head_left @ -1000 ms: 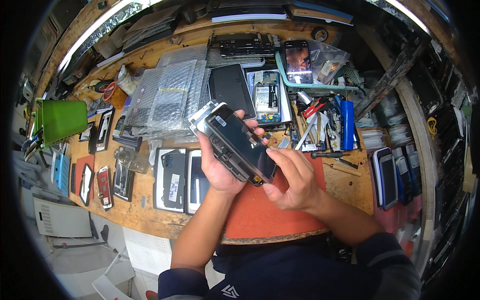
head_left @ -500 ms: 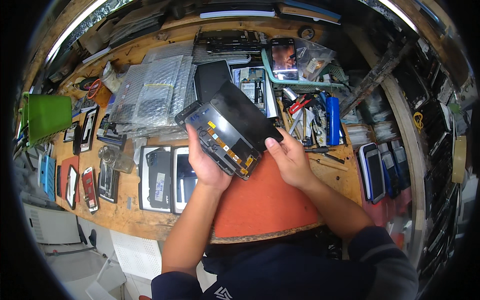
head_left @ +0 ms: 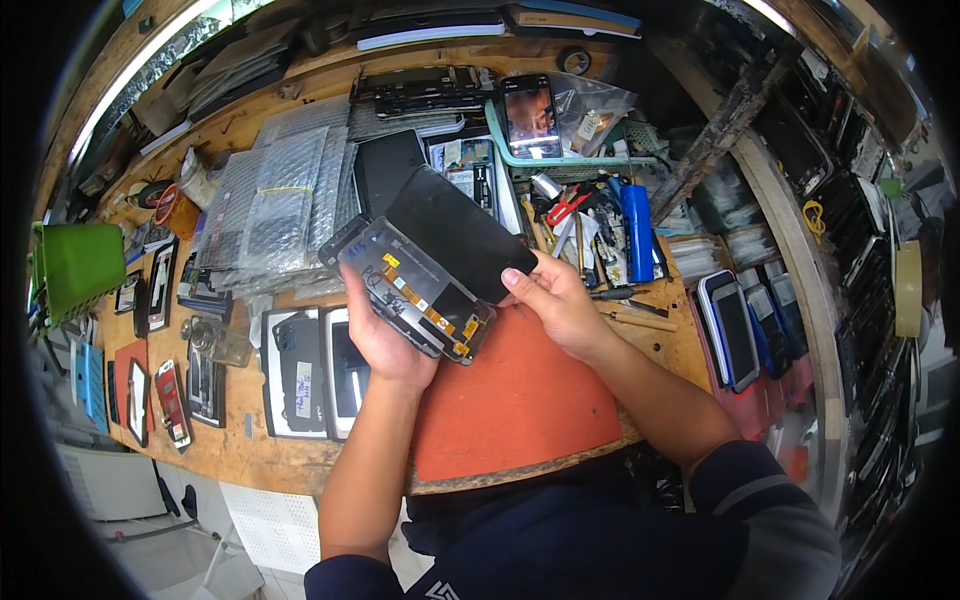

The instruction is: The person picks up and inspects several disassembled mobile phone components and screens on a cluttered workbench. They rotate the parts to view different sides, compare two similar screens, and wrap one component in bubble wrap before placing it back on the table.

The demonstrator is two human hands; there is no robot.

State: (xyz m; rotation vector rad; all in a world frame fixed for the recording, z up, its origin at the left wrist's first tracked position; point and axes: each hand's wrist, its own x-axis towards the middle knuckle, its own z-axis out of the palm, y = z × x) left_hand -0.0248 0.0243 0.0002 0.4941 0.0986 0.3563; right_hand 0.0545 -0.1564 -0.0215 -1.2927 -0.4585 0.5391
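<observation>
Above the orange mat, my left hand grips a phone screen from its lower left side. Its back faces up, with handwriting and a flex cable with orange and yellow patches; a second thin layer seems to lie under it. My right hand pinches the lower right corner of a dark, flat phone screen panel, thumb on top. This panel is tilted beside the first screen and partly overlaps its right edge. My right fingertips are hidden beneath it.
Bubble-wrap packets are stacked behind at left. Hand tools and a blue cylinder crowd the right, near a teal tray with a lit phone. Phones and parts line the left; an open box sits near the front edge.
The whole view has shifted, so the bench sits further left in the picture. Both hands keep their hold, and the two screens are held almost as before.
</observation>
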